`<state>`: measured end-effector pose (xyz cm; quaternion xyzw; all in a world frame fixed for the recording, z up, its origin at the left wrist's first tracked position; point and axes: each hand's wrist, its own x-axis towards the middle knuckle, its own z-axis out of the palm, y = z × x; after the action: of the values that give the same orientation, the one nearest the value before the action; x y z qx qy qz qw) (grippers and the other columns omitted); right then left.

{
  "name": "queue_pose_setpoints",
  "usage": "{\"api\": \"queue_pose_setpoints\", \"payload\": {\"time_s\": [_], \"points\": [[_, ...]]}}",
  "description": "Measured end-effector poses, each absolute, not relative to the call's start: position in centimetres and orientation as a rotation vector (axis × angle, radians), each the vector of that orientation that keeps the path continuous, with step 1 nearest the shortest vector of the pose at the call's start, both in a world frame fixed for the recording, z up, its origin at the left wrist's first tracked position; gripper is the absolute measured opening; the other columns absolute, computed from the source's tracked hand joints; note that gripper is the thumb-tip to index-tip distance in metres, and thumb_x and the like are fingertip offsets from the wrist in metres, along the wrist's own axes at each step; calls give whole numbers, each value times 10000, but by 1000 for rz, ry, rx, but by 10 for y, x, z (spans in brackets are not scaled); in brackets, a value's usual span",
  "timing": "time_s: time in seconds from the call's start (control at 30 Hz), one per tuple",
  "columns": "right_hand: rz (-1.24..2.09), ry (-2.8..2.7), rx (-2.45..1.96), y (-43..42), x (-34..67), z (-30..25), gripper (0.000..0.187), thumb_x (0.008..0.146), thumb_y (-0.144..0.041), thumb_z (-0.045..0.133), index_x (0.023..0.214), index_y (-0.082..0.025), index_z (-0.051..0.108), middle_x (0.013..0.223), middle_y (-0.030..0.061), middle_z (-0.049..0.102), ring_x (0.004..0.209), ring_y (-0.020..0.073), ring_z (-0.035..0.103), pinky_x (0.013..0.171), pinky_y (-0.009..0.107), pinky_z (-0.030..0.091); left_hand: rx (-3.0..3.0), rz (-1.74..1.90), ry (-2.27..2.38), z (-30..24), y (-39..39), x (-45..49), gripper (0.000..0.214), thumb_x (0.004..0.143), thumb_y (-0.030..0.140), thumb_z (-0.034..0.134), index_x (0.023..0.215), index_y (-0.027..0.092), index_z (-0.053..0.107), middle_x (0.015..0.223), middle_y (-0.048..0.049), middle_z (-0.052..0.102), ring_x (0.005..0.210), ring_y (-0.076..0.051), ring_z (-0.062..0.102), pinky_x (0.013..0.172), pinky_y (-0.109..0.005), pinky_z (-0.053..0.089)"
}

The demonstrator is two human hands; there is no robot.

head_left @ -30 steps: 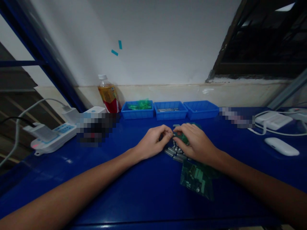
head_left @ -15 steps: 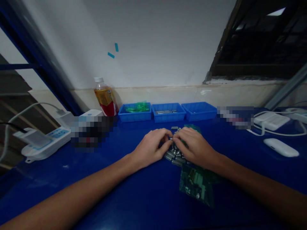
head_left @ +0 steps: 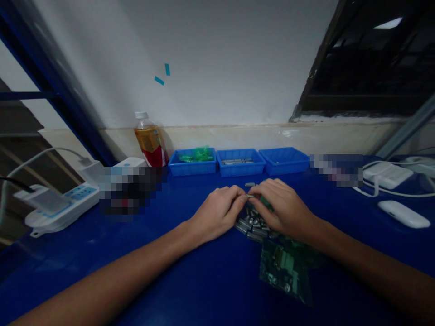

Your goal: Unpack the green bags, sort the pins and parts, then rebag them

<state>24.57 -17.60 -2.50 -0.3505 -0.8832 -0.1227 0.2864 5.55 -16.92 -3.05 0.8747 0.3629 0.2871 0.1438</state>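
My left hand (head_left: 220, 212) has its thumb and forefinger pinched on one end of a small shiny metal part (head_left: 250, 196). The other end meets the fingertips of my right hand (head_left: 283, 206), whose thumb and forefinger are also closed on it. Just below lies a loose pile of metal pieces (head_left: 254, 224), some of them short grey bars and others small and round. Part of the pile is hidden by my right hand. Nearer to me, a green see-through bag (head_left: 284, 270) with metal pieces inside lies partly beneath my right forearm.
Along the wall stand three blue trays: the left tray (head_left: 193, 169) holds green bags, the middle tray (head_left: 243, 170) metal bars, the right tray (head_left: 287, 168) a few tiny bits. A drink bottle (head_left: 149, 140), power strip (head_left: 64, 206) and white case (head_left: 403, 214) flank the blue table.
My fingertips have shifted slightly on the small metal part, which now lies level between them. The whole view has moved a little; the pile and bag look unmoved on the table.
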Motion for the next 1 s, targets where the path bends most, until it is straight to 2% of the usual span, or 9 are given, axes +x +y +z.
{"api": "queue_pose_setpoints", "payload": {"time_s": [0.1,0.2,0.3,0.43,0.6,0.7,0.8,0.9,1.0], "points": [[-417,-2274,-1032,-153,262,-10,215,908,-282,422,845,-168,593,786,74,639,760,207,554,702,341,384,2634,740,1050,-30,-155,59,223,960,289,340,971,185,536,916,-32,632,860,-175,582,783,-325,454],[-399,-2174,-1314,-110,290,5,242,874,-325,453,802,-171,626,806,86,661,784,224,580,717,338,403,2732,676,1084,-35,-133,65,183,925,210,391,1047,160,519,1007,-67,609,942,-194,571,836,-347,462],[-148,-2125,-1706,-61,315,14,240,813,-347,510,770,-163,659,754,82,678,693,210,596,612,302,405,2752,643,1082,-41,-112,74,231,903,202,435,1122,156,494,1085,-85,585,1015,-210,550,873,-375,457],[164,-2218,-1896,-20,326,14,186,746,-302,553,695,-171,675,670,47,676,621,174,586,543,258,392,2771,675,986,-42,-100,81,229,910,226,436,1124,192,508,1105,-68,565,1020,-206,534,866,-373,442],[342,-2403,-1908,-12,320,11,175,716,-199,504,681,-173,673,600,6,640,559,152,559,527,253,380,2888,597,808,-38,-101,76,207,915,231,434,1060,235,582,1072,-33,567,996,-209,506,814,-365,396],[150,-2290,-1874,-23,317,14,218,778,-283,501,745,-182,691,731,55,688,689,210,607,619,302,414,2871,574,818,-39,-101,72,211,889,289,504,1080,242,581,1068,-29,568,1000,-221,483,789,-362,379],[-139,-2076,-1710,-50,311,15,255,826,-356,485,808,-195,683,880,105,694,811,255,612,698,353,425,2841,608,901,-41,-101,71,167,876,283,520,1004,206,596,1025,-42,574,977,-223,471,780,-349,375],[-204,-2079,-1483,-90,297,7,213,846,-350,487,810,-218,650,871,84,680,819,238,601,735,365,428,2845,628,937,-43,-101,72,132,871,250,504,944,185,594,958,-45,587,923,-219,473,753,-344,379],[-205,-2201,-1298,-124,283,-8,161,852,-327,507,814,-217,619,820,61,665,811,228,583,751,375,423,2865,618,919,-45,-101,73,179,875,220,478,1009,185,590,931,-46,606,900,-217,479,753,-349,388]]}}
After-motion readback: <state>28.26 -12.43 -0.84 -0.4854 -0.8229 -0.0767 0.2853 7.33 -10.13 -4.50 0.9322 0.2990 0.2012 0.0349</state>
